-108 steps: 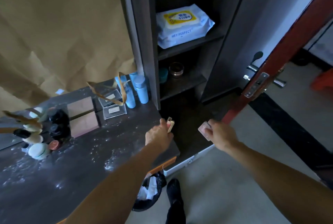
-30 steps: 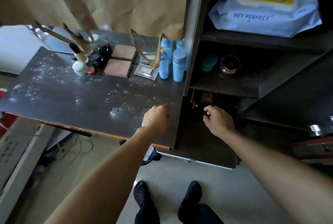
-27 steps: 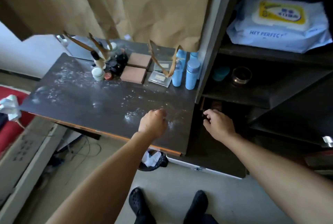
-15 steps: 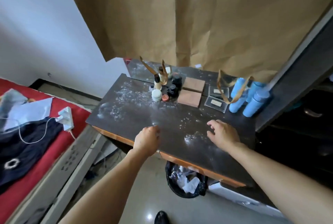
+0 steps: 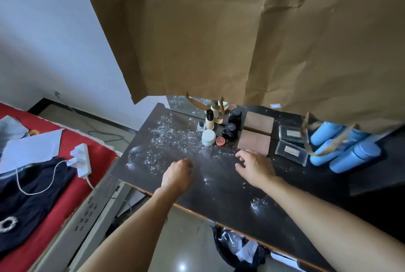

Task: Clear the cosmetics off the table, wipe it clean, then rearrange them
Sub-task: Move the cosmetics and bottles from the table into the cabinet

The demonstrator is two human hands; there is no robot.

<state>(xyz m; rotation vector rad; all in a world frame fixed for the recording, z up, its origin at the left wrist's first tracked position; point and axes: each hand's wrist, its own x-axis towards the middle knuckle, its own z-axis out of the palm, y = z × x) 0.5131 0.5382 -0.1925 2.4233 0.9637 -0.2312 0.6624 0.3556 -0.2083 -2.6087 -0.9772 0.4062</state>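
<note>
My left hand point(image 5: 177, 175) is curled into a fist above the powdery table point(image 5: 221, 201), with nothing visible inside. My right hand point(image 5: 255, 167) hangs relaxed with fingers spread, just before a brown box point(image 5: 254, 145). A white jar point(image 5: 208, 137) and blue bottles point(image 5: 348, 153) stand behind.

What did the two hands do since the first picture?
At first each hand pinched a small case by the cabinet. No case shows in either hand now. The right hand came back from the cabinet to hover open over the table, near the brown boxes; the left hand is curled near the powder. The blue bottles, boxes and powder stayed put.
</note>
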